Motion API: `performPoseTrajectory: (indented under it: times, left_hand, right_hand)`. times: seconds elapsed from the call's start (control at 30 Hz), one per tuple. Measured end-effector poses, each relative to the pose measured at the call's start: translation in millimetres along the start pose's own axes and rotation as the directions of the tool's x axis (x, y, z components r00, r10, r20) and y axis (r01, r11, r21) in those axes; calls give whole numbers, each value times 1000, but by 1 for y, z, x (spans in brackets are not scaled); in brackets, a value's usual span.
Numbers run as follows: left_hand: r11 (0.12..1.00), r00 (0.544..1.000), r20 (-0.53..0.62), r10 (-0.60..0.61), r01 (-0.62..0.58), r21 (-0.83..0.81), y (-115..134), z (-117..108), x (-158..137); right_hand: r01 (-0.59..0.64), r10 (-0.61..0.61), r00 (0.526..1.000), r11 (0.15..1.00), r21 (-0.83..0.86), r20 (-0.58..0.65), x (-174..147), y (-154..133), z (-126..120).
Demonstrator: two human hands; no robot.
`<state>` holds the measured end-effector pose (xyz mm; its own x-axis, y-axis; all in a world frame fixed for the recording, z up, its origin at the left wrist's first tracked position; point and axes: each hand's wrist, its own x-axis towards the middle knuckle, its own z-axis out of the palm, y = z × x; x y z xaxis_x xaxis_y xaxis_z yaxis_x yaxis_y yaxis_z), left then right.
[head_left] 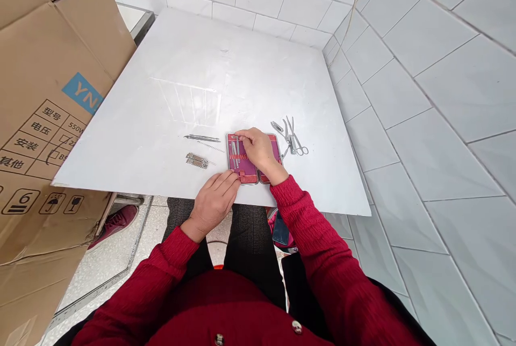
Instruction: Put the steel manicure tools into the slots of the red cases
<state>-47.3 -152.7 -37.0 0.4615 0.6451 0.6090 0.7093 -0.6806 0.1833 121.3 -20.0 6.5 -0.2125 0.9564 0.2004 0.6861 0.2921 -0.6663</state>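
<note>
An open manicure case (252,178) with a purple lining and red trim lies near the table's front edge. Slim metal tools (234,155) sit under the red loops in its left half. My right hand (258,147) reaches over the case, thumb and fingers pinching the top of a slim metal tool. My left hand (215,198) has its fingertips on the case's lower left corner; its thumb is mostly hidden. Left of the case lie nail clippers (196,160), tweezers (202,138) and a thin metal pick (211,146). Small scissors (297,142) lie to the right among other metal tools.
A white table (258,77) stands against tiled walls (435,99). At the left is a large cardboard box (52,93). A cable (355,7) hangs in the back corner. A dark phone-like object (281,230) shows below the table's front edge.
</note>
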Motion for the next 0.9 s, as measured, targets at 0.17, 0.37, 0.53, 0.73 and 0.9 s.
performPoseTrajectory:
  times: [0.17, 0.37, 0.53, 0.73, 0.9]
  left_hand:
    - [1000, 1000, 16, -12, 12, -17, -1, 1, -2]
    - [1000, 1000, 3, -7, 7, 0, 0, 1, -1]
    - [1000, 1000, -14, 13, -13, 29, 1, 0, 0]
    - [999, 1000, 3, 4, -4, 40, 2, 0, -1]
    - [998, 999, -46, 21, -18, 63, 3, 0, -1]
  right_hand:
    - [8, -7, 1000, 998, -64, 26, -5, -2, 1]
    - [14, -10, 1000, 990, -142, 23, -10, -4, 4]
    - [42, -33, 998, 981, -189, 46, -13, -6, 4]
    - [84, -70, 996, 962, -258, 61, -17, -21, -3]
    - [172, -102, 963, 945, -278, 249, -17, -55, -3]
